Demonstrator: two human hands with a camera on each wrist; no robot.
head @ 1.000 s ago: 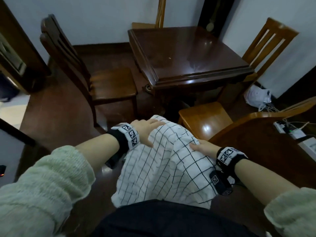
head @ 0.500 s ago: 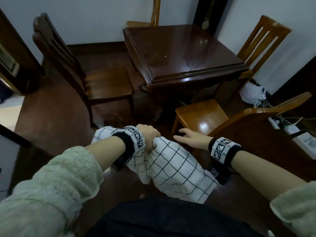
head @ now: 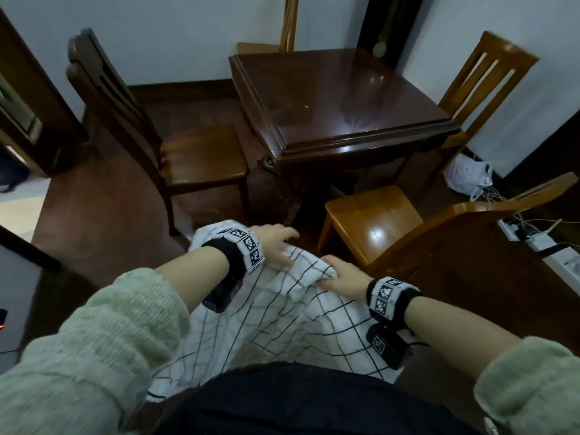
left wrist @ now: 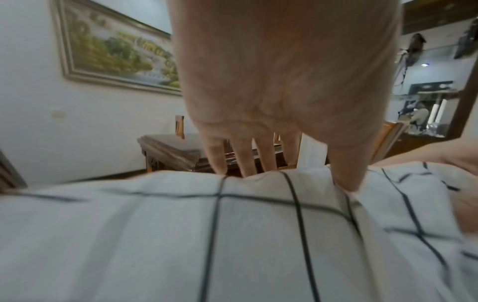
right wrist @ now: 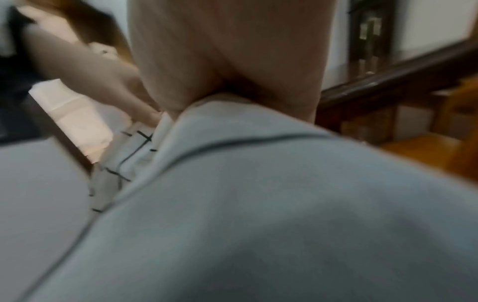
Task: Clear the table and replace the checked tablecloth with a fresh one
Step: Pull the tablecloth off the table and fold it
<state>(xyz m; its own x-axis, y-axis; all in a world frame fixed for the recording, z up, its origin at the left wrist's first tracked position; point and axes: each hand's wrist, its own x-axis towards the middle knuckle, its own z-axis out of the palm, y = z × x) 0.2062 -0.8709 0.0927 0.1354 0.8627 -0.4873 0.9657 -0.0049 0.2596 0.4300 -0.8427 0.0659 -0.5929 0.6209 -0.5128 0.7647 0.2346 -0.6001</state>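
Bundled low in front of the person, well short of the table, the white checked tablecloth with thin black grid lines (head: 251, 315) is already off; the dark polished wooden tabletop (head: 342, 98) is seen bare, no fresh cloth laid. The bundle is pressed by the left hand (head: 273, 243), fingers straight, while a fold is pinched by the right hand (head: 342, 274)

I see a white tablecloth (head: 276, 312) crossed by thin black lines in a wide check. The table (head: 339, 98) is glossy dark reddish brown. One chair (head: 175, 142) is dark brown, another (head: 373, 215) honey orange. My sleeves (head: 103, 337) are pale green knit, and the wristbands (head: 248, 246) black with black-and-white square markers.
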